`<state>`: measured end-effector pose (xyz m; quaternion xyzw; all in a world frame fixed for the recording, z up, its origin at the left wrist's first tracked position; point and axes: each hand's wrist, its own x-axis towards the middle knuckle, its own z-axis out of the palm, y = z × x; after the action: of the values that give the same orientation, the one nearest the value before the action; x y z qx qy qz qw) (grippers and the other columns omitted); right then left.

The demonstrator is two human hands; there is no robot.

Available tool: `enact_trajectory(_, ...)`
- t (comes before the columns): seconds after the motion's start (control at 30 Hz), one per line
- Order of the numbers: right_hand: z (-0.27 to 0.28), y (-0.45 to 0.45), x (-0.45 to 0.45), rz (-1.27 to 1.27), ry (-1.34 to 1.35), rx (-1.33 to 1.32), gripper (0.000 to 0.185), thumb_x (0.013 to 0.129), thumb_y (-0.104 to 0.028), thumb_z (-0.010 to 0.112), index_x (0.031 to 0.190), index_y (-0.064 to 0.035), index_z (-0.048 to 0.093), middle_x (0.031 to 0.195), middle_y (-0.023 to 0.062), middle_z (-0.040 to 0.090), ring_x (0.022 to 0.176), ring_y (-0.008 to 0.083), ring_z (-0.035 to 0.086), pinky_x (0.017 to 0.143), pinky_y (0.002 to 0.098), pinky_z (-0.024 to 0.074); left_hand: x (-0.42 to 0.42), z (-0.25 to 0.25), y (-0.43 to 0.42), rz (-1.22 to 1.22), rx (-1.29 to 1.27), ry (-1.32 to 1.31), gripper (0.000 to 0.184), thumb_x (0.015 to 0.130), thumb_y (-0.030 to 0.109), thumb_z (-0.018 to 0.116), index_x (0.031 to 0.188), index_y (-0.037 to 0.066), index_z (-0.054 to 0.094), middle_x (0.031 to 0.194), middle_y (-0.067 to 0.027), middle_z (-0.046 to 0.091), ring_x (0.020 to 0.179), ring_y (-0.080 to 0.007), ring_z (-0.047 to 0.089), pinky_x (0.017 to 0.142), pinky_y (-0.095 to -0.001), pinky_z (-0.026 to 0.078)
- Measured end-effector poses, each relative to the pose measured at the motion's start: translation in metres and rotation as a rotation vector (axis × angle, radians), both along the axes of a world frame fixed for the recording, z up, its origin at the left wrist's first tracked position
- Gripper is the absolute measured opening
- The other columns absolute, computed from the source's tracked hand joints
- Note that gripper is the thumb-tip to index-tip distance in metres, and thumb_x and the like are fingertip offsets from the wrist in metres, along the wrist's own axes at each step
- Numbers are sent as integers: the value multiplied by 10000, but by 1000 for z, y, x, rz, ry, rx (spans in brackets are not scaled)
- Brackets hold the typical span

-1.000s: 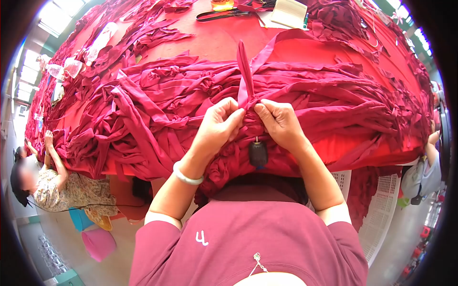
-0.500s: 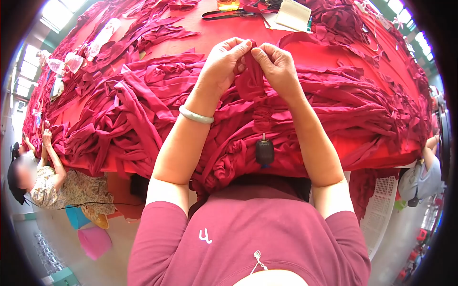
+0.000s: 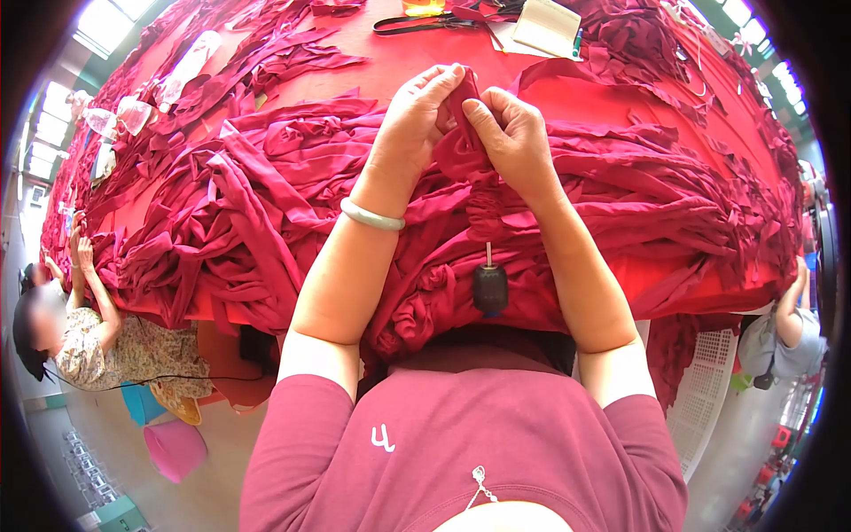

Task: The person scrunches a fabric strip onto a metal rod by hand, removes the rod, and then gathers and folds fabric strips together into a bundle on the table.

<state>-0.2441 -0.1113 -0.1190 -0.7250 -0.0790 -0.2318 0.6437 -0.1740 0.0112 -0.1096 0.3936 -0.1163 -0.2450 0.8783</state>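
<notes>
The left hand (image 3: 415, 111) and right hand (image 3: 519, 137) grasp a crimson strip (image 3: 470, 84) close to its upper end, fingers pinched, thumbs facing each other; the right thumb covers part of it. The strip is flat, soft cloth, bunching into tight, crinkled folds below. At six o'clock from the hands, just under those folds, a thin metal shaft rises from a dark, rounded handle (image 3: 490, 288). A smooth, pale green bangle (image 3: 373, 215) circles the left wrist.

A heap (image 3: 266, 195) of tangled, creased strips spreads from four to nine o'clock, crowding the space around the handle. Beyond it, the table (image 3: 390, 66) is covered in red. A strap (image 3: 417, 25) lies at eleven o'clock, and an open notebook (image 3: 547, 27) between one and two. Crumpled clear plastic (image 3: 133, 115) sits at nine. Co-workers stand at eight and four o'clock; a white perforated crate (image 3: 705, 386) is at five.
</notes>
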Motion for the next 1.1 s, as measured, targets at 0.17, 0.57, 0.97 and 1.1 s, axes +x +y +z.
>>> enact_trajectory(0.17, 1, 0, -7, -47, 22, -82, 278, 936, -144, 595, 706, -1, 534, 575, -42, 416, 578, 30, 341, 470, 259, 309, -1, -5, 1, 91, 132, -162, 59, 930, 116, 595, 890, 76, 616, 721, 22, 601, 530, -31, 483, 473, -172, 376)
enact_trajectory(0.57, 7, -7, -13, 40, 38, -140, 313, 941, -136, 577, 688, 5, 457, 578, -7, 337, 589, 45, 311, 483, 270, 311, -10, -9, -6, 150, 56, -70, 75, 916, 124, 606, 843, 109, 600, 701, 37, 600, 510, -22, 473, 458, -169, 356)
enact_trajectory(0.97, 24, -20, 32, 0, 64, -252, 339, 945, -227, 585, 703, 3, 527, 547, 0, 397, 546, 52, 369, 466, 268, 330, -21, -8, -1, 45, -52, 42, 107, 926, 179, 630, 877, 97, 583, 751, 18, 613, 566, -37, 538, 478, -175, 423)
enact_trajectory(1.1, 21, -17, 48, 89, -37, -251, 291, 950, -184, 567, 747, 24, 556, 547, 37, 407, 548, 63, 356, 472, 281, 349, -16, -13, 2, 8, -39, 0, 110, 922, 192, 637, 883, 100, 593, 733, 38, 599, 532, -14, 492, 461, -156, 383)
